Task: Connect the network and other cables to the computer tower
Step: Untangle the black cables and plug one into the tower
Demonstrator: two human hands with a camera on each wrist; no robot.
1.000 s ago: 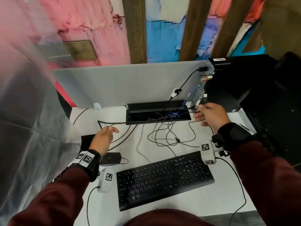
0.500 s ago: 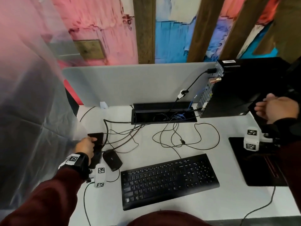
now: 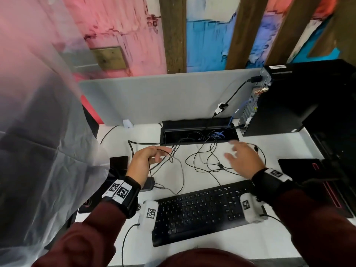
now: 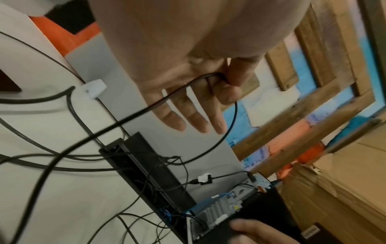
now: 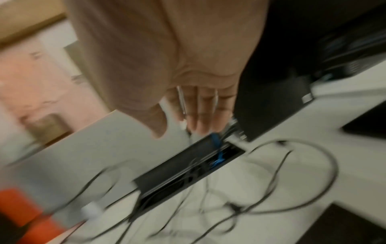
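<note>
Left hand (image 3: 143, 162) pinches a thin black cable (image 4: 133, 113) above the tabletop (image 3: 192, 174). Right hand (image 3: 243, 159) hovers spread, holding nothing. Computer tower (image 3: 289, 101) stands upright at far right.

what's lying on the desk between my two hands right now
Head view: between the left hand, which holds a thin black cable, and the open right hand lie loose loops of black cables on the white desk.

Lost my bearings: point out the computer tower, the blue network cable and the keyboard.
computer tower (image 3: 289, 105), head view, black side panel.
blue network cable (image 4: 205, 202), left wrist view, stretch near the tower's rear ports.
keyboard (image 3: 200, 212), head view, middle keys.
</note>
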